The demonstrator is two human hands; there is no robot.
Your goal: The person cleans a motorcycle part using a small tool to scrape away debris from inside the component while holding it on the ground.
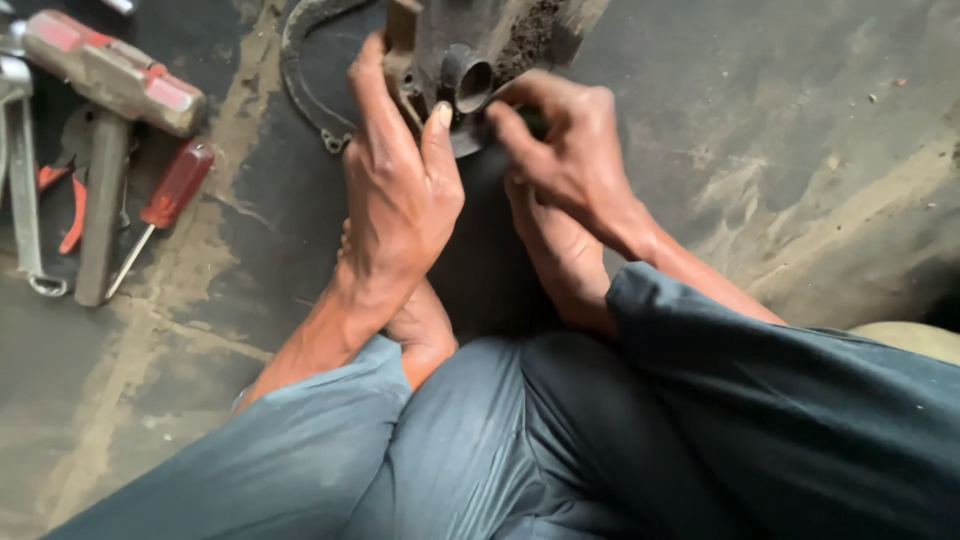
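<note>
Metal casting (460, 50), dark and dirt-caked, with a short round tube opening, stands on the floor (800, 130) at top centre, between both hands. Left hand (400, 190) grips its left side, thumb beside the tube. Right hand (565, 145) pinches its lower right edge. Hammer (105, 110) and red-handled screwdriver (165, 205) lie well apart, left.

dirty metal casting (455, 45), round port, upright on floor

packages: none in view | labels: none in view | signs: none in view | screens: none in view
</note>
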